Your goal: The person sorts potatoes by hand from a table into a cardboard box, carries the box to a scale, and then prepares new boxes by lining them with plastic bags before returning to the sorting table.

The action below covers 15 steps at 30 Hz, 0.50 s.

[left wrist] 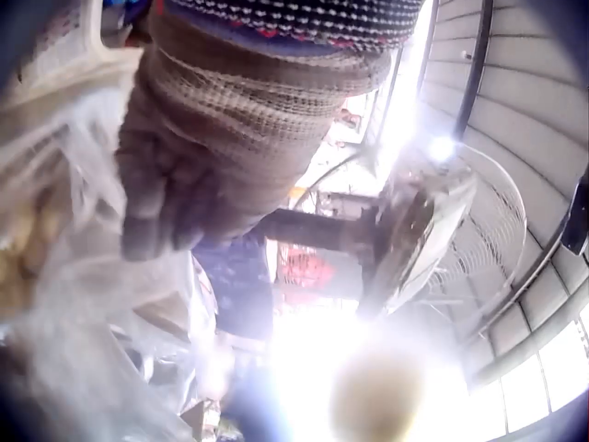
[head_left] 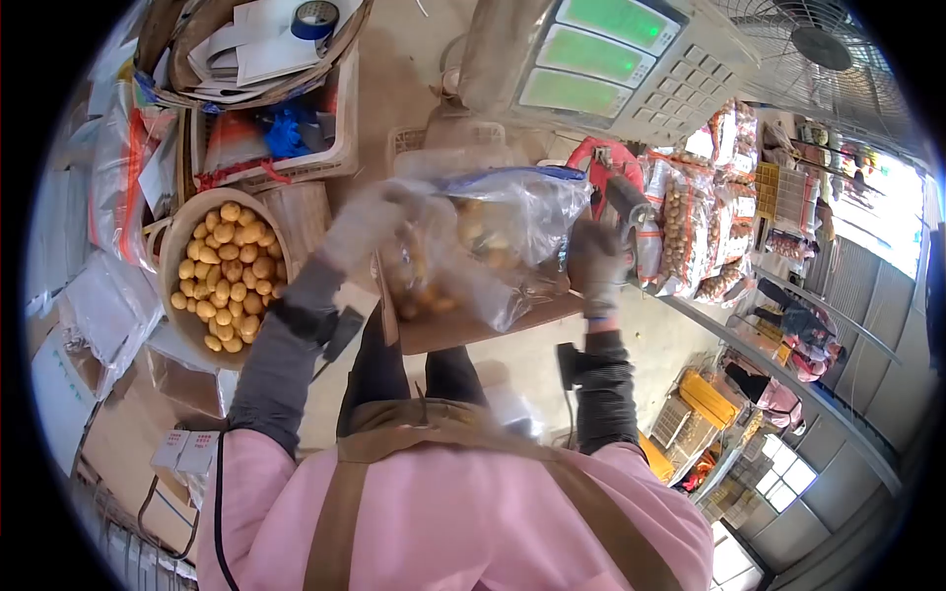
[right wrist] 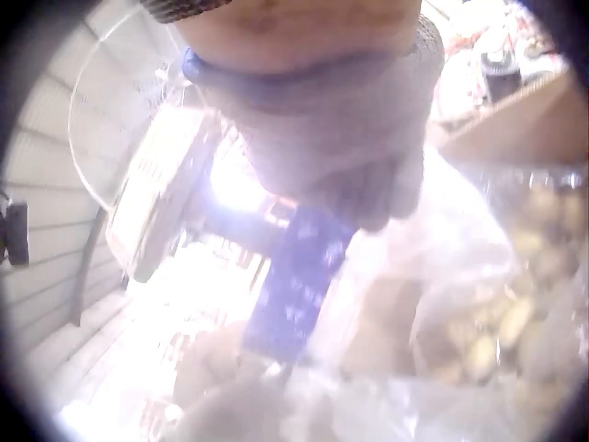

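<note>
A clear plastic bag (head_left: 552, 212) with a blue printed band holds small potatoes (head_left: 483, 231). It sits in an opened cardboard box (head_left: 483, 330) in front of the person. The gloved left hand (head_left: 370, 225), blurred in the head view, grips the bag's edge at the left. In the left wrist view its fingers (left wrist: 147, 226) curl at the crumpled film. On the other side the gloved right hand (head_left: 596, 258) holds the bag's edge. The right wrist view has its curled fingers (right wrist: 377, 198) over the blue band (right wrist: 299, 285).
A round tub (head_left: 177, 295) of loose potatoes stands at the left. Behind it are a white crate (head_left: 345, 148) and a basket (head_left: 163, 89) with papers and tape. A scale display (head_left: 591, 59) rises at the back; filled bags (head_left: 690, 217) are stacked to the right.
</note>
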### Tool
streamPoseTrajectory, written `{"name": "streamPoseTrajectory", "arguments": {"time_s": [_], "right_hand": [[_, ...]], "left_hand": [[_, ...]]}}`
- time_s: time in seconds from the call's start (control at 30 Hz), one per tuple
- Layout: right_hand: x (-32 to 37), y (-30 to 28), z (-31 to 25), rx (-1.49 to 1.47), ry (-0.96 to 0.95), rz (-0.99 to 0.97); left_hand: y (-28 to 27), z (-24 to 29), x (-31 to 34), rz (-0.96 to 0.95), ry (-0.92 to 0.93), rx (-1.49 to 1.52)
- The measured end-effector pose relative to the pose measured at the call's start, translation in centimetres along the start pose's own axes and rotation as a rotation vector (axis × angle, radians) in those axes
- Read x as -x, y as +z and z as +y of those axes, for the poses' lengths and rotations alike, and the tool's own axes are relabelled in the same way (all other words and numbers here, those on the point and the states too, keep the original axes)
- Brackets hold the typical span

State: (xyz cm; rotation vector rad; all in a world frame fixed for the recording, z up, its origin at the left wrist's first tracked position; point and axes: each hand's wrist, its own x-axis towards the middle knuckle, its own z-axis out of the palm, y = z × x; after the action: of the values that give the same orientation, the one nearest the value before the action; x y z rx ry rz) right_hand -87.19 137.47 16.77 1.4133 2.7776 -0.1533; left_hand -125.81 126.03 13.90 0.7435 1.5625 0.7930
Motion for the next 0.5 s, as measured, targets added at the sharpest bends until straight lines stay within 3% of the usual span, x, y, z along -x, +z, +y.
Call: {"name": "streamPoseTrajectory", "arguments": {"time_s": [0.03,0.07,0.1,0.17,0.2,0.23,0.3,0.37,0.4,0.43,0.47,0.5], "right_hand": [[-0.2,-0.9,2.2,-0.433,0.338,0.113],[-1.2,-1.4,3.3,-0.872,0.663,0.229],[-2.8,-1.5,2.5,-0.662,0.475,0.197],[-5.8,-2.6,-1.1,-0.223,0.120,0.121],[-8.8,-2.6,-2.8,0.032,0.217,-0.352],[-7.6,2.1,-3.0,0.243,0.023,-0.245],[-5.6,3.5,-6.1,-0.102,-0.104,-0.250],[-2.9,1.5,-10.4,0.055,-0.315,-0.599],[1.0,6.6,-9.0,-0.099,-0.359,-0.625],[3.2,8.0,-8.1,-0.266,-0.334,-0.689],[5.3,9.4,-7.3,-0.432,-0.300,-0.755],[5.1,5.6,-6.7,-0.603,-0.201,-0.855]], "left_hand": [[-1.0,-0.6,0.2,0.148,0.059,0.036],[-1.4,-0.1,-0.2,0.142,0.073,-0.237],[-2.0,0.7,-0.7,0.138,0.083,-0.515],[-1.2,1.2,-1.7,-0.070,-0.004,-0.857],[-0.1,0.2,-1.5,0.049,0.131,-0.863],[1.2,-0.9,-1.2,0.174,0.271,-0.868],[3.6,-0.6,1.9,0.472,0.472,-0.915],[9.1,-4.7,4.4,0.527,0.339,-0.927],[11.6,-6.8,5.6,0.396,0.258,-0.880],[13.7,-9.7,6.1,0.241,0.190,-0.943],[15.3,-10.8,7.1,0.174,0.312,-1.064],[16.6,-15.1,7.4,0.258,0.452,-0.961]]}}
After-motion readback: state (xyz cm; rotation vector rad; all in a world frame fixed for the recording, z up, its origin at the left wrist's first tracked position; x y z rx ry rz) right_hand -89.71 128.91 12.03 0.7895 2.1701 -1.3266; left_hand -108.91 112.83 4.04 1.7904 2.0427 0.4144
